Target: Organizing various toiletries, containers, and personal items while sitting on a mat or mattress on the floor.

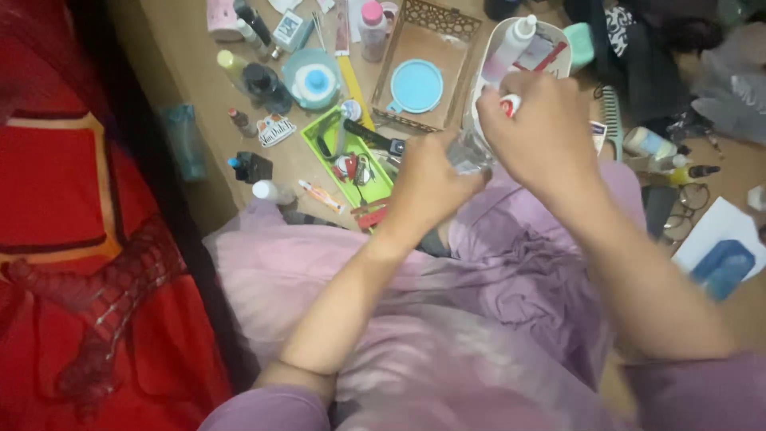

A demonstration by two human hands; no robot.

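At centre frame the left hand (427,179) curls around a small clear bottle (469,153) while the right hand (538,128), at its 2 o'clock, pinches its red-and-white cap (511,104); it looks light, rigid, slick, best gripped round the body.

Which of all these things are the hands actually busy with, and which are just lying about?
In hand:
left hand
right hand
small clear container
red-and-white cap

Lying about:
green tray
round blue lid
wooden box
glasses
comb
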